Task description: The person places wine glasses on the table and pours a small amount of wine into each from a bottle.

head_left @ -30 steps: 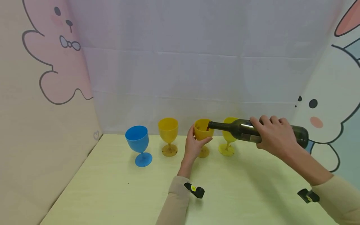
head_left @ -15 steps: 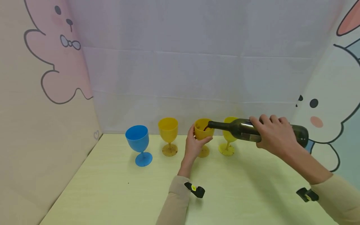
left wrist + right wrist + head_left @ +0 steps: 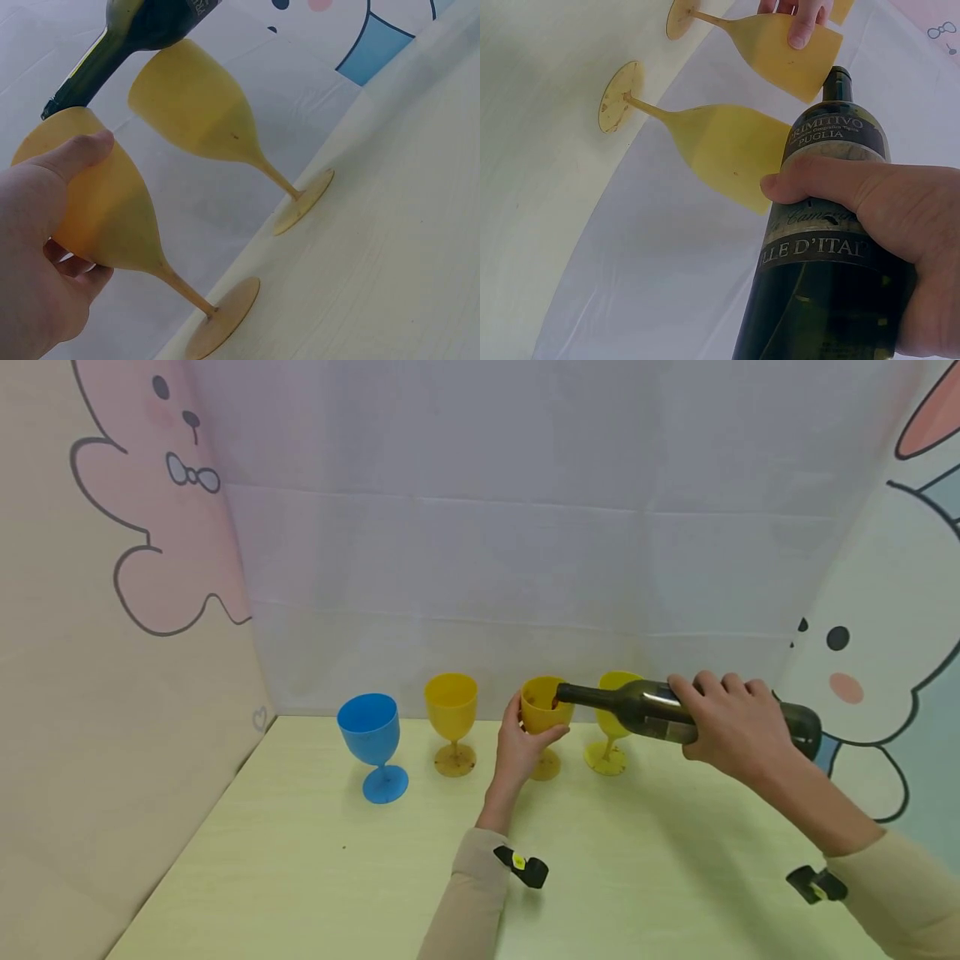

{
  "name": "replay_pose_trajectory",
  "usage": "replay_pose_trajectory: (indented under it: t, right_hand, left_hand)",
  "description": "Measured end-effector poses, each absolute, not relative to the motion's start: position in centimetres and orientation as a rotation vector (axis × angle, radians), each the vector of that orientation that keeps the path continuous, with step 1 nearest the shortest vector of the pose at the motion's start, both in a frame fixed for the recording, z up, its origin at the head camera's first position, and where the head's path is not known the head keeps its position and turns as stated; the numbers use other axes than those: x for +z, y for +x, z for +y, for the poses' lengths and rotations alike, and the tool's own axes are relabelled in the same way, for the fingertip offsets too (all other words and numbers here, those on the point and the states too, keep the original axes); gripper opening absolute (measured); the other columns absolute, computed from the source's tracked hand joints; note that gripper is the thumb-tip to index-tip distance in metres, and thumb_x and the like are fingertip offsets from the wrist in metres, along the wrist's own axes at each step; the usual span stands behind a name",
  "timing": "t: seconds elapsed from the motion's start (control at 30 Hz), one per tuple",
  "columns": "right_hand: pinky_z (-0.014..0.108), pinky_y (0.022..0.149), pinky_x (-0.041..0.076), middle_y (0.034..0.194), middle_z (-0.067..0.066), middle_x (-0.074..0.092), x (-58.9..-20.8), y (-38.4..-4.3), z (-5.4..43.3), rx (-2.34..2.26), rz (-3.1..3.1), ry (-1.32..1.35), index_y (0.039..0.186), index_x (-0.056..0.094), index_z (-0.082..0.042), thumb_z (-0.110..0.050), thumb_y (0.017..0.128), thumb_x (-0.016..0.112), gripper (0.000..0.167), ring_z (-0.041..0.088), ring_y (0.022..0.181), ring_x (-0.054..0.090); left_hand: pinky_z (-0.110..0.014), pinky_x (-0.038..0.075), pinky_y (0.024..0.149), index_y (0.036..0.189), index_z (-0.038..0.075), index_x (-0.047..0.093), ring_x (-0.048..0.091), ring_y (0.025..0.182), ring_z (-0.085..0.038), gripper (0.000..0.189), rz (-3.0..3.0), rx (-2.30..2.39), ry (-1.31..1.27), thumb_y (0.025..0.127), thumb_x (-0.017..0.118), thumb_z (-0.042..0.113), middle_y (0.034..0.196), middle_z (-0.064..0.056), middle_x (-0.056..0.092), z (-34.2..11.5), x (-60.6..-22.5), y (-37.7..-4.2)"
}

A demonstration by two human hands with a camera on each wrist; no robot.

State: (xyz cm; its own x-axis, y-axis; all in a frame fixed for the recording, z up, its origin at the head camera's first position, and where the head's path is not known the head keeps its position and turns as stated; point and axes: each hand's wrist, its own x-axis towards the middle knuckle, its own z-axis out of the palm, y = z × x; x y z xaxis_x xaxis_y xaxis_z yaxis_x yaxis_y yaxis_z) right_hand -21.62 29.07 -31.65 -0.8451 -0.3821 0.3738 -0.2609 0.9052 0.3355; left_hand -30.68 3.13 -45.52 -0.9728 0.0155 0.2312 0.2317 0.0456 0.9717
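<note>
My left hand [image 3: 516,752] holds a yellow goblet [image 3: 543,718] round its bowl, the thumb across the near side. The goblet's foot rests on the table in the left wrist view. My right hand [image 3: 738,727] grips a dark green wine bottle [image 3: 647,706] around its labelled body and holds it tilted, almost level. The bottle's neck [image 3: 79,79] reaches the goblet's rim, and dark red liquid [image 3: 555,702] shows at its mouth. How full the goblet is cannot be seen clearly. A lighter yellow goblet [image 3: 724,150] stands behind the bottle.
Left of the held goblet stand another yellow goblet [image 3: 452,714] and a blue goblet [image 3: 371,735], both upright. A fabric backdrop [image 3: 465,560] rises behind the pale table [image 3: 315,893]. Printed cartoon walls flank it on both sides.
Half a second ago the red stream arced further into the goblet; now it shows close by the bottle's mouth. Both hands keep their holds, and the head view has shifted slightly.
</note>
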Motion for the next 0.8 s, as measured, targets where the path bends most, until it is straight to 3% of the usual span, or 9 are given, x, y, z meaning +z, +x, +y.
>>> replay_pose_trajectory:
  t: [0.27, 0.8]
  right_hand:
    - [0.052, 0.065, 0.045, 0.107, 0.023, 0.058, -31.9, -21.4, 29.1, -0.368, -2.633, 0.451, 0.131, 0.048, -0.007, -0.035, 0.059, 0.091, 0.089, 0.041, 0.085, 0.056]
    - [0.052, 0.066, 0.046, 0.113, 0.024, 0.058, -33.5, -20.9, 29.1, -0.228, -2.765, 0.382, 0.136, 0.047, -0.006, -0.044, 0.063, 0.086, 0.092, 0.041, 0.089, 0.058]
  left_hand:
    - [-0.044, 0.049, 0.104, 0.152, 0.022, 0.035, 0.051, 0.129, -0.024, 0.091, -2.147, -2.057, -0.269, 0.078, 0.086, 0.032, 0.148, -0.003, 0.047, 3.2, -45.4, -30.6]
    - [-0.044, 0.047, 0.107, 0.151, 0.024, 0.037, 0.051, 0.128, -0.022, 0.09, -2.147, -2.06, -0.251, 0.077, 0.086, 0.033, 0.147, 0.0, 0.049, 3.2, -45.6, -30.8]
